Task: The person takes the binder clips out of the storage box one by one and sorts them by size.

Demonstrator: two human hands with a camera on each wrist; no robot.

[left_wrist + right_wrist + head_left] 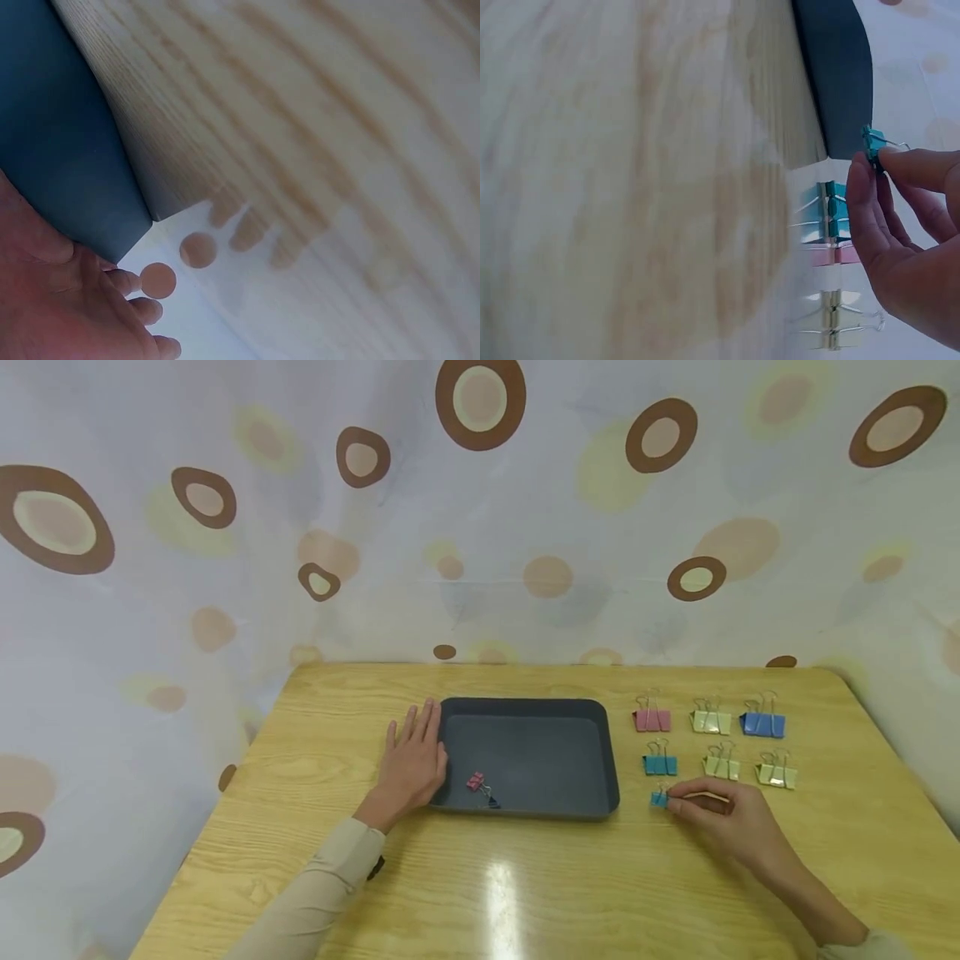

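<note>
In the head view my right hand [731, 827] pinches a small teal binder clip [659, 798] between thumb and fingertips, just right of the tray. The right wrist view shows the same clip [874, 146] at the fingertips, its wire handle sticking out. My left hand [412, 764] lies with straight fingers along the left side of the dark grey tray [525, 760]. Inside the tray, near its front left, are a small pink binder clip [476, 782] and a small dark one [493, 802]. The left wrist view shows the left hand [67, 292] against the tray's outer wall [67, 135].
Right of the tray, larger binder clips stand in two rows: pink [652, 720], pale yellow [711, 722] and blue [763, 725] behind; teal [660, 765] and two yellow [722, 767] in front. A patterned cloth [480, 527] hangs behind the wooden table [420, 893].
</note>
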